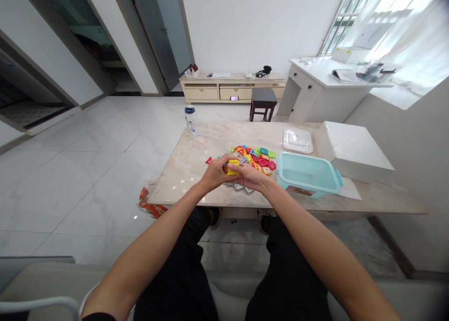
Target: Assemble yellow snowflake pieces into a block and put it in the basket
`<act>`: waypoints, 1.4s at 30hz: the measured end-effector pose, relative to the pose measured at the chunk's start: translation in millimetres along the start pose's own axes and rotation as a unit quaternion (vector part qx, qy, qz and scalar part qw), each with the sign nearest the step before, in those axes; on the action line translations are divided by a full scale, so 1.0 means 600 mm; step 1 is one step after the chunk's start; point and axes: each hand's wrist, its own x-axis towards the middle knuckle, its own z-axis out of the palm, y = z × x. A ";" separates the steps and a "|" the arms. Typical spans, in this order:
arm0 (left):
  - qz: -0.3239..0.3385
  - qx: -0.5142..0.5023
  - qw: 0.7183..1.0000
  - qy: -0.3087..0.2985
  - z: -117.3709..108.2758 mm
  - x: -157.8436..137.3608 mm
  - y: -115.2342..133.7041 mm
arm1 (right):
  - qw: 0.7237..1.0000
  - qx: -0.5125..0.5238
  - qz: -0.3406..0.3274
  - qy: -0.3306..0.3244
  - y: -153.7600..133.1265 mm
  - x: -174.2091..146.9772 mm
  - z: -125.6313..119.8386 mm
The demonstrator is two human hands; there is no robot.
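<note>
Both hands meet above the near middle of the table, around a small yellow block assembly [232, 167] that looks built from interlocking plastic pieces. My left hand [216, 172] curls around its left side, fingers over the top. From the right, my right hand [251, 176] grips it, its thumb lying across the yellow face. Parts of the assembly are hidden behind the fingers. Just beyond and beside the hands lies a pile of coloured interlocking plastic pieces [261, 161], in red, green, blue and orange. Grey pieces [248, 190] lie partly under my hands.
Right of the pile stands a light teal plastic bin [305, 171]. Behind it are a clear plastic lid or tray [297, 140] and a white box [356, 148]. A water bottle [191, 120] stands at the table's far left corner. Small white square pieces [187, 167] lie on the left.
</note>
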 end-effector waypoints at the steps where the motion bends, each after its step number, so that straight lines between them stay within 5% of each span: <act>1: 0.001 0.000 1.000 -0.002 0.000 0.000 0.001 | 1.000 -0.004 0.003 0.004 0.000 0.001 -0.001; 12: 0.042 -0.017 0.999 -0.019 0.001 -0.003 0.003 | 1.000 -0.013 0.010 -0.005 0.001 -0.005 -0.008; 22: -0.039 -0.165 0.981 0.092 0.007 0.010 0.015 | 0.995 0.066 -0.035 -0.066 -0.021 -0.009 0.019; 32: 0.011 -0.020 1.000 -0.006 -0.003 0.004 0.009 | 1.000 -0.021 -0.007 0.014 -0.011 -0.006 -0.005; 42: 0.028 -0.004 1.000 -0.002 0.000 -0.001 0.007 | 0.998 -0.057 -0.021 0.004 -0.015 -0.012 0.002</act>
